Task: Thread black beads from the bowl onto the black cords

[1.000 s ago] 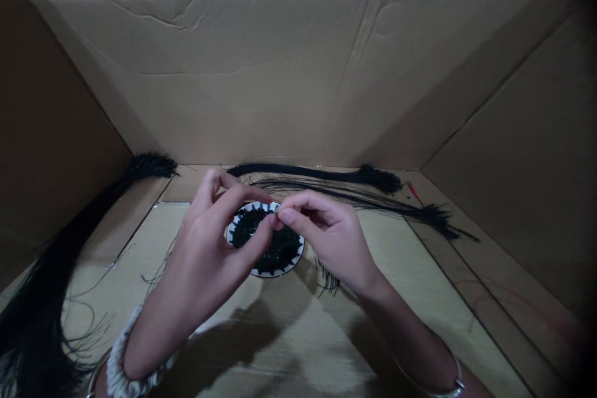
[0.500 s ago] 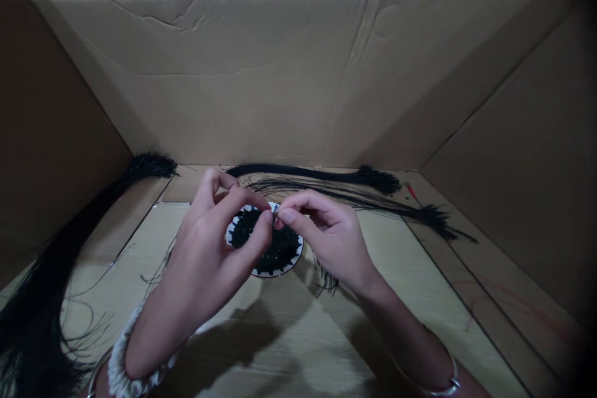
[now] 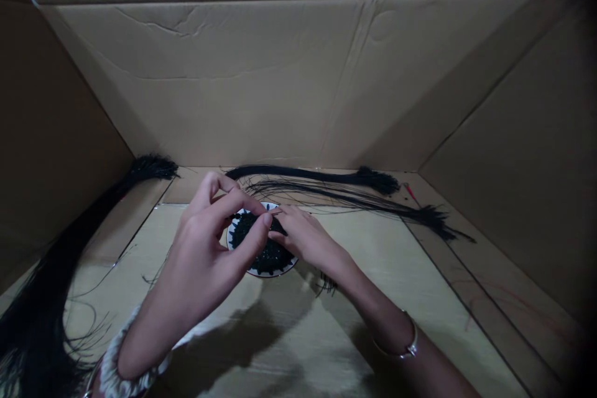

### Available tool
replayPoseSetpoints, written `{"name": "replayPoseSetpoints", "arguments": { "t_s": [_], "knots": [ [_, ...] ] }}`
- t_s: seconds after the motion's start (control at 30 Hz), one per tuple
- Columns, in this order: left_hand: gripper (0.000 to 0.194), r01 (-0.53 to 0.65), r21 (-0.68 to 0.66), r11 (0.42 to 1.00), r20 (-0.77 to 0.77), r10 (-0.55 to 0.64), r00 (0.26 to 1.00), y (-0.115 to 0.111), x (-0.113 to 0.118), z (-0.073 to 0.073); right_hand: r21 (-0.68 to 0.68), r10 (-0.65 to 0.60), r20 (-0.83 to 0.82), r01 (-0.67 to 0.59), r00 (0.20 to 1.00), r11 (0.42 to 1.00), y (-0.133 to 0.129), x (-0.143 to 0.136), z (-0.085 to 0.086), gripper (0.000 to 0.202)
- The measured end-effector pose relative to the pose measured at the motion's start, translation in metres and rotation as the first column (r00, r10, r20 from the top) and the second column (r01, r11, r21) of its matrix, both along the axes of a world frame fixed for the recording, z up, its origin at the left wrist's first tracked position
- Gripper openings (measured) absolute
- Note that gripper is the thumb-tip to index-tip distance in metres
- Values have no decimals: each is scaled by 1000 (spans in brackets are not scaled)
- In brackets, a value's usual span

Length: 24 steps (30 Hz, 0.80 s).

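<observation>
My left hand [image 3: 212, 236] pinches a tiny thing between thumb and index finger at the near left of the plate; its exact shape is too small to tell. Over the plate's right side, my right hand [image 3: 303, 233] reaches in with its back turned up and its fingertips beside the left ones; a thin dark sliver shows between the two. What its fingers grip is hidden. Beneath both hands lies a white plate [image 3: 230, 237] with a dark patterned rim, filled with small black glossy pieces [image 3: 268, 258]. Short black strand ends [image 3: 328, 284] show below my right wrist.
A large black strand bundle [image 3: 56, 273] runs down the left side. Two more bundles, one thick [image 3: 298, 172] and one looser [image 3: 364, 198], lie along the back. A small red item [image 3: 410, 191] sits at back right. Cardboard walls [image 3: 233, 87] enclose the back and sides.
My right hand has turned palm down and moved forward and slightly left over the plate, its wrist rising. My left hand has stayed nearly in place, still pinching.
</observation>
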State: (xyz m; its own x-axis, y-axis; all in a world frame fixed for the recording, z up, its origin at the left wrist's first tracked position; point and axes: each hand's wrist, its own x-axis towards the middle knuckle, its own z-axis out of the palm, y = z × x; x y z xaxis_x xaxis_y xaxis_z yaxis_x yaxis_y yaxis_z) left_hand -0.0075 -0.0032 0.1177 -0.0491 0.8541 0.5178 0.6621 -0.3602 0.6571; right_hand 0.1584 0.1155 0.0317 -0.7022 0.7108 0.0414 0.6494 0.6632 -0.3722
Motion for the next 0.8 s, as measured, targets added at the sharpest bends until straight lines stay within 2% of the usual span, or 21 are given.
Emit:
{"name": "replayPoseSetpoints", "arguments": {
  "t_s": [0.07,0.17,0.33,0.53,0.63,0.73,0.8],
  "knots": [
    [8,-9,1,1000,11,9,1000,-1,0,0,33,-33,216,27,976,999,6,-2,-14,50],
    [8,-4,3,1000,7,4,1000,-1,-1,1,33,-40,316,31,948,999,12,-5,-27,49],
    [7,3,0,1000,20,-3,1000,0,0,2,64,-69,307,52,949,997,17,-10,-25,26],
    [7,0,-5,1000,18,0,1000,0,0,2,77,-69,267,50,961,996,23,-4,-21,27],
    [7,7,-4,1000,22,-7,1000,0,0,1,63,-50,250,36,967,997,26,2,-25,22],
    [7,16,-4,1000,30,-16,999,1,0,1,49,-45,251,34,967,998,27,3,-30,32],
    [7,22,-5,1000,33,-21,999,2,0,1,45,-53,249,43,967,998,26,1,-32,25]
  ]
}}
